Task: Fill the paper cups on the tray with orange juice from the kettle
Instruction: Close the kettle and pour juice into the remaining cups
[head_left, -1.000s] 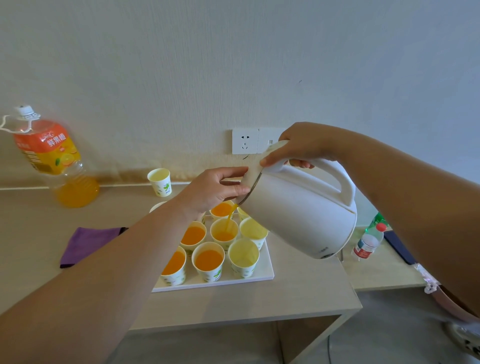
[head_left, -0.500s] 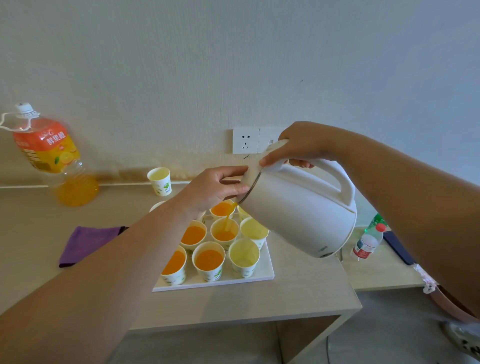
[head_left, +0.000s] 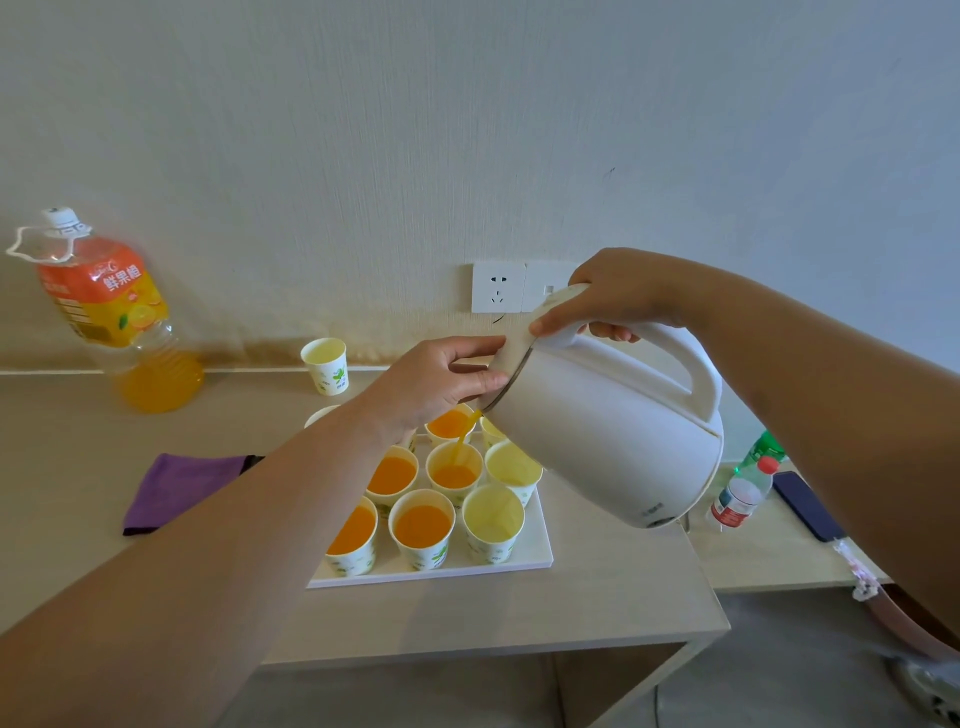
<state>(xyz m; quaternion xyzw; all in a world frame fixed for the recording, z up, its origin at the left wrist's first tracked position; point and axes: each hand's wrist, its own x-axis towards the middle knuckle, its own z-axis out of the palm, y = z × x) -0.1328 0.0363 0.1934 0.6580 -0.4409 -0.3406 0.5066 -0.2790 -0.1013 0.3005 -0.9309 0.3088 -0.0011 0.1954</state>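
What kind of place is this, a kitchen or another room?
Likely a plain room in a home or hotel, not a kitchen: a light wooden desk against a bare white wall, with a white wall socket above it.

Back-left cup (head_left: 320, 415) sits mostly under left hand (head_left: 426, 384), contents unseen. Back-right cup (head_left: 491, 431), just right of the left fingers (head_left: 480, 380), is half covered by kettle (head_left: 613, 431). Those fingers partly cover the kettle rim. Tray (head_left: 540, 551) left edge and purple cloth (head_left: 182, 488) corner are under the left forearm. Phone (head_left: 805, 512) is cut by the right forearm. Small bottle (head_left: 740, 493) label unreadable. Shoe (head_left: 930, 686) clipped by frame corner.
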